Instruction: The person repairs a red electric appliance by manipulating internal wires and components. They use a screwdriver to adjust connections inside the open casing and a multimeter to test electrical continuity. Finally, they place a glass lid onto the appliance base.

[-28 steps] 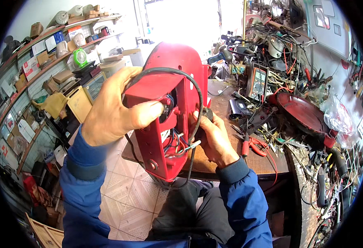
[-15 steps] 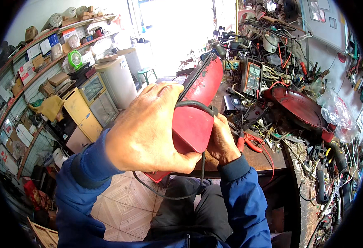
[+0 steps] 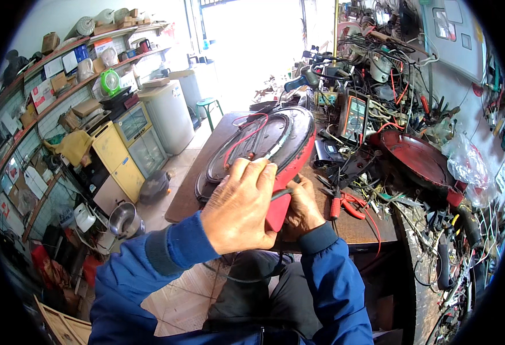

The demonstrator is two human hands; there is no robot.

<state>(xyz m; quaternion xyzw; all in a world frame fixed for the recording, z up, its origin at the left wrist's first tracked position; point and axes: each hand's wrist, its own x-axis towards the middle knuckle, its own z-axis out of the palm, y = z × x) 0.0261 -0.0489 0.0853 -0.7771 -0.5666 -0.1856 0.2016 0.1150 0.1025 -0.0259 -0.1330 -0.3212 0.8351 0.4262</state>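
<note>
A round red electric griddle half point(image 3: 305, 150) is tilted over the near edge of the wooden workbench point(image 3: 195, 195), its dark face with a ring-shaped heating element point(image 3: 209, 172) and a red wire point(image 3: 229, 150) turned up. My left hand point(image 3: 241, 204) is closed over the near edge and the red handle block point(image 3: 279, 214), thumb underneath. On the block's right side my right hand point(image 3: 303, 210) is closed too, its fingertips partly hidden by the block. A black power cord runs between the hands and hangs down over my lap.
Red-handled pliers point(image 3: 353, 206) and a multimeter point(image 3: 356, 118) lie to the right. A second red round pan point(image 3: 416, 154) rests on heaped wires and tools. At the left stand a steel pot point(image 3: 126, 219), cabinets and loaded shelves; a green stool point(image 3: 209, 109) is beyond the bench.
The griddle half has been lowered toward the bench and tipped, so its dark face with the heating element now shows. My left hand has moved right and down with it; both hands still hold it.
</note>
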